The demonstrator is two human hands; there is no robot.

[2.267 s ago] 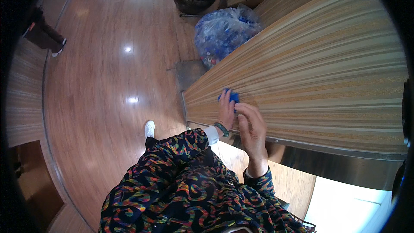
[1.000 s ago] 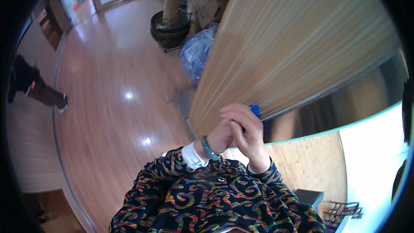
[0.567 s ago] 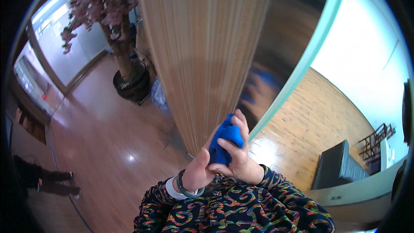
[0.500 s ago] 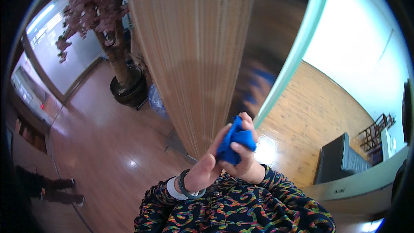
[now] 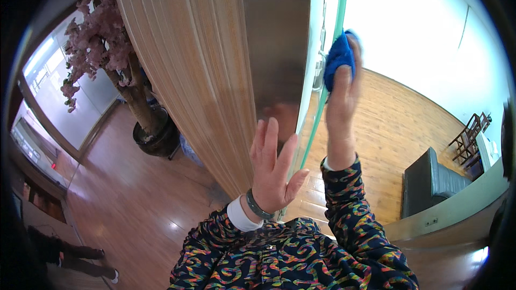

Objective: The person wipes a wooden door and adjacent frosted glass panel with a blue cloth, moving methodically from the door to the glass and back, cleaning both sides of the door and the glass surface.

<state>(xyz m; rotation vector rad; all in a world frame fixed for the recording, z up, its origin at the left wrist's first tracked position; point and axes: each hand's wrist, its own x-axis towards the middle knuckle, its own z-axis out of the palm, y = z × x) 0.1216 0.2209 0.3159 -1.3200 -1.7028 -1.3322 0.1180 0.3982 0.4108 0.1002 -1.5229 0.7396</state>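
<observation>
A blue cloth (image 5: pixel 339 60) is bunched in my right hand (image 5: pixel 344 94), which is raised and slightly blurred. The cloth lies against the upright greenish edge of a glass door (image 5: pixel 342 11). My left hand (image 5: pixel 270 169), with a dark bracelet (image 5: pixel 259 207) at the wrist, has its fingers spread and holds nothing. It is lifted near a shiny metal strip (image 5: pixel 277 48) beside the glass, where a dim reflection of the hand shows. Whether its fingertips touch the metal I cannot tell.
A wood-grain panel (image 5: pixel 188 64) rises left of the metal strip. Beyond it stands a pink-blossomed tree (image 5: pixel 134 96) in a dark pot (image 5: pixel 156 137). A black sofa (image 5: pixel 435 182) and wooden chairs (image 5: pixel 467 137) are at the right. Someone's legs (image 5: pixel 80 255) show at lower left.
Both hands were together on the blue cloth. Now they are apart: the right has carried the cloth up to the glass edge, and the left has let go and opened.
</observation>
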